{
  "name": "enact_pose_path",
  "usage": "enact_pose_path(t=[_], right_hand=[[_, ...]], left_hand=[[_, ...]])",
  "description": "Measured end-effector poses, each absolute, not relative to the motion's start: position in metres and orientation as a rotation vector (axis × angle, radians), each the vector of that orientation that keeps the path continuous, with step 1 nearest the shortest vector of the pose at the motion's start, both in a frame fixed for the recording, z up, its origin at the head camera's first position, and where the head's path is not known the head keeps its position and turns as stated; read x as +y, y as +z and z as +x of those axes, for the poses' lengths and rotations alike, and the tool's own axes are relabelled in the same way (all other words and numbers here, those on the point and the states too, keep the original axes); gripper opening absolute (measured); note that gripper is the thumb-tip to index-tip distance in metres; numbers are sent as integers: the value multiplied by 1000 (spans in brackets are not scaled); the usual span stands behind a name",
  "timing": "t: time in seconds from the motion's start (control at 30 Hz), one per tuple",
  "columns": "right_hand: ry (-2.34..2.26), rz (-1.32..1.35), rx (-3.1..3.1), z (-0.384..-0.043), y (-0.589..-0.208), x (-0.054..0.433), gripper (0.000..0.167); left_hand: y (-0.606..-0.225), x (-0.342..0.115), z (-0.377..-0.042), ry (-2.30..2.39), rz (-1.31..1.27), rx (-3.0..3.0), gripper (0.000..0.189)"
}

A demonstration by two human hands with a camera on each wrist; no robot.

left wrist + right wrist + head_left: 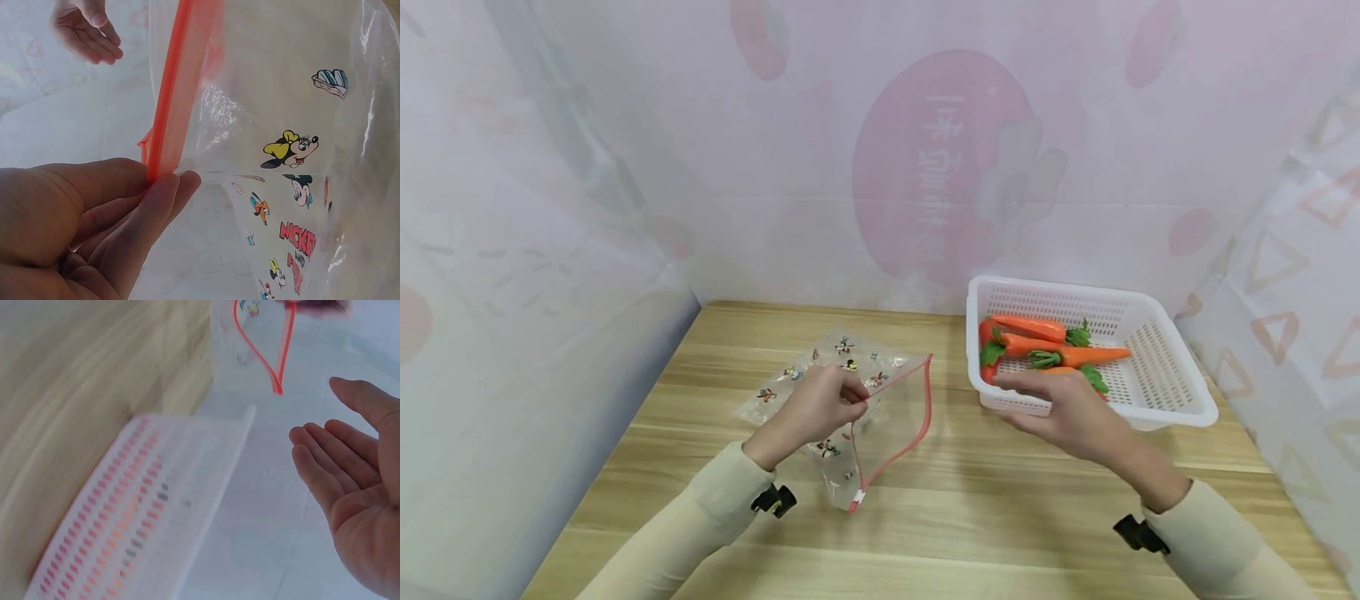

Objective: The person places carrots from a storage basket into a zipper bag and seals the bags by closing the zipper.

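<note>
Between thumb and fingers my left hand (823,404) pinches the red zip edge of a clear zip bag (294,206) printed with cartoon characters. The bag's mouth gapes toward the right in the head view, and a white slider (859,497) sits at the near end of the zip. My right hand (1067,412) holds nothing; its fingers are apart from the thumb, over the near left rim of a white plastic basket (1176,408). Inside the basket lie several orange carrots (1093,355) with green tops, some partly hidden behind the right hand.
The basket stands at the right on a wooden table (910,542). A pale printed cloth (775,242) hangs behind the table and along both sides. Each sleeve has a small black clip (1141,534) at the cuff.
</note>
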State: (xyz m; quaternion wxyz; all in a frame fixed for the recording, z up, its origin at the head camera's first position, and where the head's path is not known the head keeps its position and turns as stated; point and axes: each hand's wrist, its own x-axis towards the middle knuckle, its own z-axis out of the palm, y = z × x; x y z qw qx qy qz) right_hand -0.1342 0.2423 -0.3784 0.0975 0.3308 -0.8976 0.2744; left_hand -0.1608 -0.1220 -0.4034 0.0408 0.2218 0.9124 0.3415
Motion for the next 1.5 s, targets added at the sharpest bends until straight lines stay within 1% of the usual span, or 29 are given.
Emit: enact_pose_path(t=[0.2, 0.43, 0.6, 0.77, 0.97, 1.03, 1.2, 1.5], right_hand=[[606, 956, -2732, -144, -361, 270, 45], [499, 872, -2888, -157, -348, 302, 40], [473, 816, -3022, -171, -345, 321, 41], [451, 806, -3095, -186, -349, 335, 39], [497, 857, -3182, -200, -358, 346, 29], [534, 841, -3240, -204, -362, 350, 31], [556, 754, -3372, -212, -373, 358, 40], [548, 793, -3397, -219, -386, 370, 36]], left_hand=[[-406, -124, -163, 1048, 690, 2790, 6], [-410, -127, -166, 1058, 715, 2774, 7], [-410, -129, -166, 1069, 689, 2762, 7], [-409, -129, -166, 1068, 681, 2757, 7], [-409, -128, -167, 1072, 698, 2758, 7], [-410, -128, -167, 1069, 709, 2764, 7], [-411, -127, -168, 1060, 713, 2775, 7], [-411, -128, -168, 1068, 690, 2765, 6]])
